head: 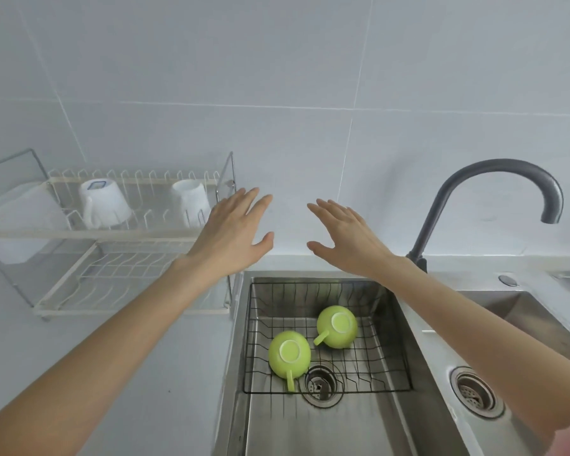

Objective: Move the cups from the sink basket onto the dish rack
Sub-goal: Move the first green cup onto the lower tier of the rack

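A pale grey desk (119, 373) runs along the tiled wall. On its left part stands a white wire dish rack (112, 245) with two tiers. Set into the desk to the right of the rack is a steel sink (418, 357) with two basins, side by side. A dark wire basket (392, 327) sits in the left basin. At the back rim of the sink, between the basins, a dark curved tap (494, 199) rises from the desk.

The left arm (165, 311) hides part of the dish rack's (112, 238) right end.
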`<action>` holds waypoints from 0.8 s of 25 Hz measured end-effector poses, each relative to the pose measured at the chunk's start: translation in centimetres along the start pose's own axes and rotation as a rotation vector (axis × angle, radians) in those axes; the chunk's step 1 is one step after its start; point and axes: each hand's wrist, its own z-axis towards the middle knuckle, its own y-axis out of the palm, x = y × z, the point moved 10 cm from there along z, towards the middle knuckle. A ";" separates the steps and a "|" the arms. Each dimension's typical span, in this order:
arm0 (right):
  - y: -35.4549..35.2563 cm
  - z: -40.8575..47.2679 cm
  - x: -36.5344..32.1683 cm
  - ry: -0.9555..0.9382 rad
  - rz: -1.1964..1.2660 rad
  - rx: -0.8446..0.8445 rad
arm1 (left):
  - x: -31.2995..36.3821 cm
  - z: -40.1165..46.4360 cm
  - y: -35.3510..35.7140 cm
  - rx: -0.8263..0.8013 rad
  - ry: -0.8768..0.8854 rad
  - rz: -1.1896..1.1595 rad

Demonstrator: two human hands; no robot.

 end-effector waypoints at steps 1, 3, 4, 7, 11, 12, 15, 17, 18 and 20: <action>0.7 -0.5 0.9 0.001 0.008 -0.011 | 0.7 0.0 1.1 -0.012 -0.005 -0.001; 2.0 -1.4 2.7 0.008 0.023 -0.040 | 1.6 -0.1 3.4 -0.053 -0.026 -0.003; 2.7 -1.8 3.5 0.013 0.030 -0.062 | 2.0 -0.2 4.5 -0.079 -0.039 -0.004; 4.5 -2.7 5.3 0.023 0.058 -0.100 | 2.7 -0.5 7.4 -0.143 -0.068 -0.001; 7.4 -3.0 7.4 0.063 0.128 -0.147 | 2.9 -0.7 10.7 -0.216 -0.097 -0.029; 8.2 -3.0 7.9 0.077 0.145 -0.158 | 2.9 -0.7 11.5 -0.233 -0.101 -0.035; 10.3 -3.0 9.4 0.118 0.184 -0.196 | 2.9 -0.7 13.9 -0.301 -0.115 -0.067; 11.5 -2.9 10.4 0.144 0.214 -0.210 | 3.0 -0.5 15.7 -0.340 -0.117 -0.098; 12.1 -2.8 10.9 0.157 0.225 -0.214 | 3.1 -0.3 16.4 -0.354 -0.114 -0.110; 13.8 -2.8 12.2 0.192 0.250 -0.244 | 3.2 -0.1 18.4 -0.391 -0.122 -0.132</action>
